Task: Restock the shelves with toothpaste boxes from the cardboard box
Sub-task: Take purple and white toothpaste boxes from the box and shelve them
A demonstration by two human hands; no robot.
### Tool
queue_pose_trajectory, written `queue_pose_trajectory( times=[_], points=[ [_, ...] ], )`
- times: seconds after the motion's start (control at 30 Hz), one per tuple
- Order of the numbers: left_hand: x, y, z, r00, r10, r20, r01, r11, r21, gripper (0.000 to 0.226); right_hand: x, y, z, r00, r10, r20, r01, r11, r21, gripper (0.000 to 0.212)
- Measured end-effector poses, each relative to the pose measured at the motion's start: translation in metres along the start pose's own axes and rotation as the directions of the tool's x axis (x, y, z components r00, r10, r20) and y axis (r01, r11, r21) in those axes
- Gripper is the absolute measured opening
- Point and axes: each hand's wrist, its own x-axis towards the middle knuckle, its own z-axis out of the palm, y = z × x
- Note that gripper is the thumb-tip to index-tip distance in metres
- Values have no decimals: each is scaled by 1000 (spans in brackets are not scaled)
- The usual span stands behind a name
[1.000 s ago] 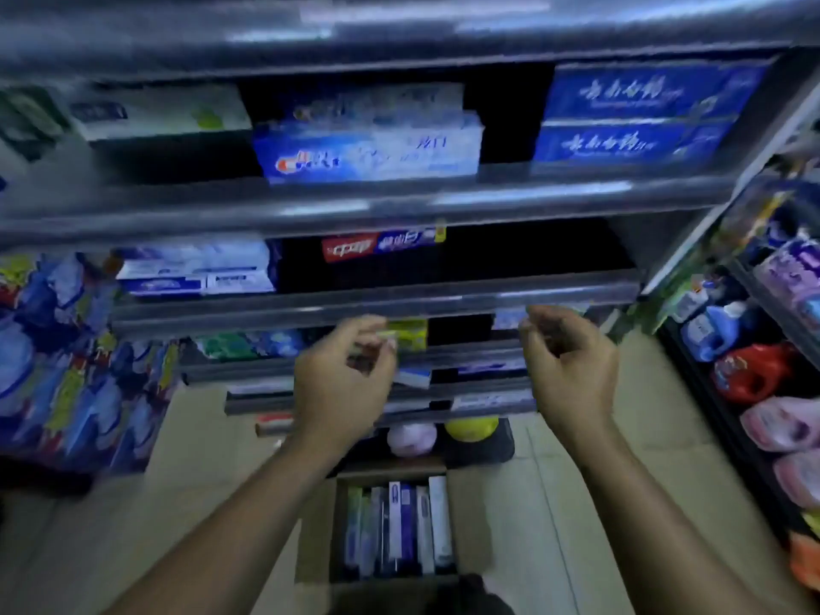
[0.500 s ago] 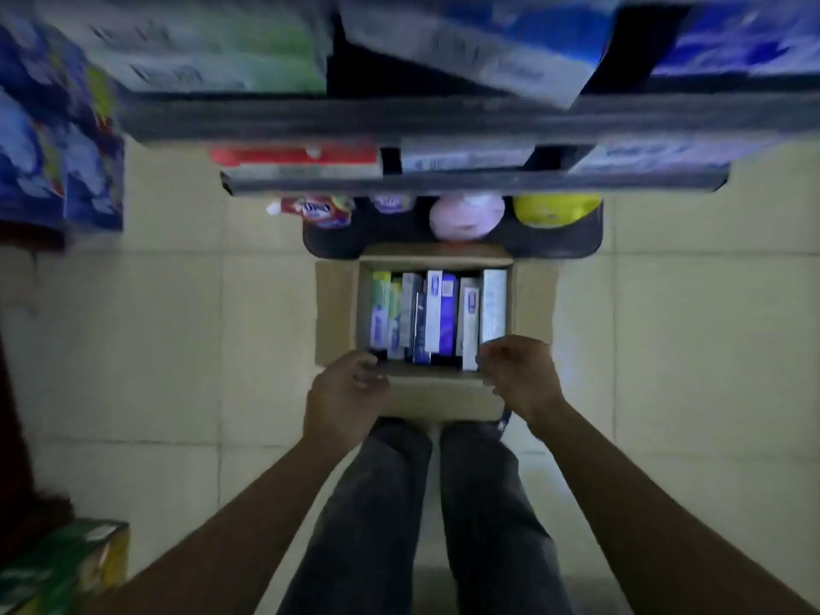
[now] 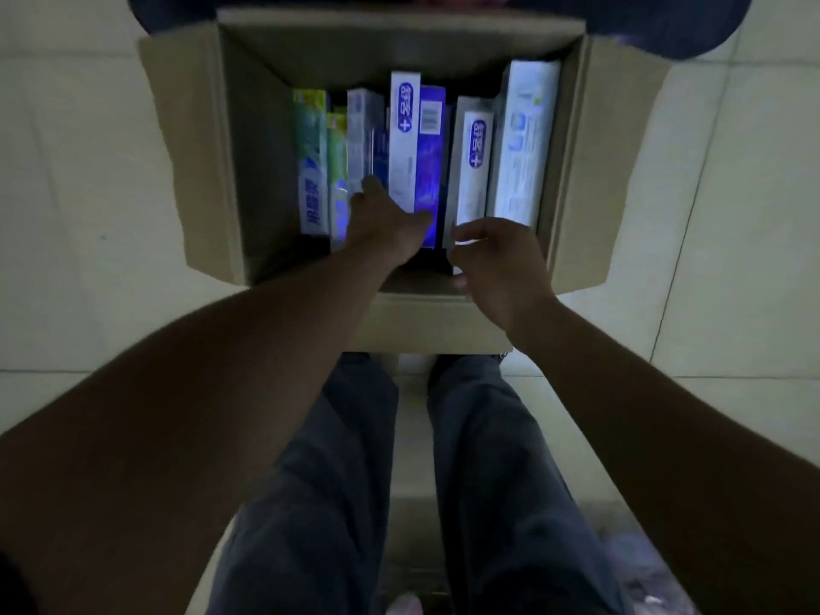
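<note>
Head view: the cardboard box (image 3: 248, 139) stands on the tiled floor (image 3: 88, 170) directly ahead of the person's legs (image 3: 488, 459), with all its flaps folded outward. The toothpaste boxes (image 3: 519, 139) stand on edge inside it in one row from left to right. The long axis of each runs straight away from the person, so the near ends face the hands. The left hand (image 3: 390, 228) reaches furthest into the row. Its forefinger and thumb are spread wide, on either side of the near end of a white box with a blue label (image 3: 404, 144), and the thumb lies against the purple box (image 3: 430, 162) beside it. No grip is closed yet. The right hand (image 3: 497, 264) sits at the near rim, fingers curled at the near end of a second white box (image 3: 472, 170). Whether it pinches that box cannot be determined. The left hand is the nearer one to a grasp. In all likelihood, the next move is a straight lift upward.
</note>
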Motion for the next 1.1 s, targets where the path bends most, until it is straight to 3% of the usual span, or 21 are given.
queue_pose_trajectory(
  times=[0.27,0.37,0.5,0.57,0.63,0.73,0.83,0.9,0.93,1.0,1.1],
  points=[
    [4,-26,-25,996,-79,49,83,994,-68,47,-10,9,1,996,85,40,-85,996,-12,15],
    [-30,-27,-69,976,-102,191,156,942,-297,23,-18,-6,-2,995,82,63,-82,997,-1,12],
    [-93,-24,-125,932,-31,360,243,793,-559,35,-34,-33,-2,977,128,173,-151,980,127,5],
    [-120,-21,-141,907,26,420,270,729,-629,44,-42,-40,1,934,160,318,-212,968,136,26],
    [-139,-16,-143,874,64,482,289,729,-621,50,-52,-43,4,871,158,464,-241,962,125,46],
    [-152,-6,-132,832,73,550,258,827,-500,53,-61,-41,2,869,77,489,-219,946,240,37],
    [-140,-1,-117,898,3,441,234,844,-482,37,-62,-33,-13,954,91,285,-179,937,301,32],
    [-120,-5,-103,964,-133,230,246,775,-582,29,-60,-27,-28,975,106,194,-161,941,298,26],
    [-107,-7,-94,981,-158,113,194,797,-572,25,-59,-23,-35,978,102,183,-155,940,303,23],
    [-85,-12,-70,995,-94,-15,82,924,-375,26,-59,-16,-46,981,79,179,-131,945,301,23],
    [-54,-6,-27,1000,25,18,-24,999,-33,39,-58,-2,-56,985,68,159,-115,943,313,31]
  ],
)
